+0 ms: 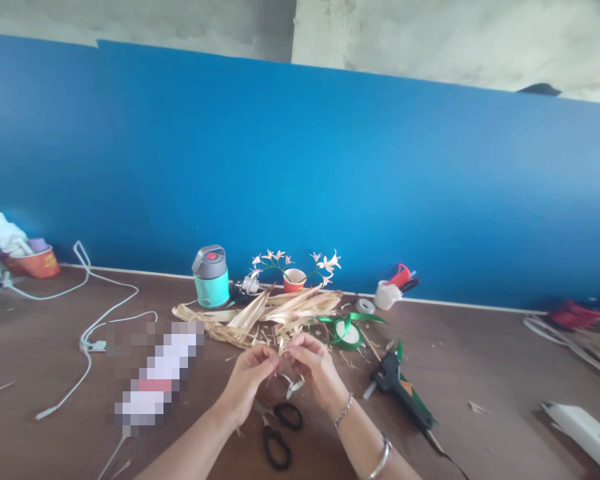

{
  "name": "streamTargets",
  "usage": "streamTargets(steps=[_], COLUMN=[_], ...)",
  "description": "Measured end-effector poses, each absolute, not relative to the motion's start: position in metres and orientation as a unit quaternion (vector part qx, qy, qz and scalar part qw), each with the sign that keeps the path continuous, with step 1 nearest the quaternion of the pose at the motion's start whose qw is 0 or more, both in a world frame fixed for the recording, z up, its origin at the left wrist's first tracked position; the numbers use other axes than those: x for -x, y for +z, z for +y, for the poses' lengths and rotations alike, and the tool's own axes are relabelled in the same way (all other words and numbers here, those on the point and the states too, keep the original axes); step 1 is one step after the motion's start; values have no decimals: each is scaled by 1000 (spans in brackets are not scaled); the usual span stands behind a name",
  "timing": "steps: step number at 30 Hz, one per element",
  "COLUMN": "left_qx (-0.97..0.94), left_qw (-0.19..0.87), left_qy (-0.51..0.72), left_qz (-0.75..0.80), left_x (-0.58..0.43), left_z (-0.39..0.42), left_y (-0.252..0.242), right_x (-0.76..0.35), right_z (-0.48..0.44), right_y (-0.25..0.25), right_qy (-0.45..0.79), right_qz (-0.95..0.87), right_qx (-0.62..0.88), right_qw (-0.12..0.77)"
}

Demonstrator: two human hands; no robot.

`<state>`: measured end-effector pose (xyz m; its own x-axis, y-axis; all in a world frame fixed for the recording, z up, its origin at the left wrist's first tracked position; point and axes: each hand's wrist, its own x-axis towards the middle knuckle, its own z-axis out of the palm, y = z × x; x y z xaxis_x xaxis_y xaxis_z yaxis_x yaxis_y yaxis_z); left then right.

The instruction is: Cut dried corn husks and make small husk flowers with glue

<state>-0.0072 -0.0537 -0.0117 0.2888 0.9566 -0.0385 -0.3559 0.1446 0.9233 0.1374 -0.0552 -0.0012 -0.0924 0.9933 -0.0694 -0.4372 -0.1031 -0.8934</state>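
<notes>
1. While both hands meet just above the brown table [480, 360], the left hand [253, 373] and the right hand [315, 363] each pinch an end of a pale leaf strip [281, 345]. Both grips are closed on it, thumb against fingertips.
2. The strip hangs in the air between the two hands, in front of the chest and clear of the tabletop. The fingertip hold probably suits it because the piece looks small and thin.
3. Black-handled scissors [277, 430] lie flat under the wrists, handles nearer the person, seemingly parked where either hand can drop to them.
4. A black glue gun [400, 387] lies near the right wrist, its nozzle pointing away from the hands and its cord trailing toward the lower edge.
5. Just behind the hands lies a pile of dried leaves [265, 313], long and straw-coloured. A green ribbon roll [349, 332] sits beside its right edge.
6. Further back, against the blue wall [380, 180], stand a teal flask [211, 275], a red cup [294, 281] holding small pale flowers on stems, a tape roll [365, 305] and a white cup [386, 295] of pens. All are well apart from the hands.
7. A white cable [93, 320] loops across the left of the table. A pixelated patch hides whatever lies left of the left hand.
</notes>
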Motion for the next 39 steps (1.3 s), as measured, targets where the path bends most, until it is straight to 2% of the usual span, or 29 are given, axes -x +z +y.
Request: streamTargets(steps=[15, 29, 34, 39], left_qx=[-386, -424, -410, -388], left_qw=[706, 743, 730, 725], left_qy=[502, 418, 447, 456], left_qz=[318, 306, 315, 340], left_x=[9, 7, 7, 6], left_z=[-52, -56, -53, -51], left_y=[-13, -10, -13, -13], right_x=[-136, -138, -140, -154], right_z=[-57, -56, -54, -50], right_y=[-4, 2, 2, 14], right_qy=[672, 716, 678, 587], right_qz=[-382, -364, -355, -379], right_qx=[367, 369, 434, 504], right_qw=[517, 468, 475, 507])
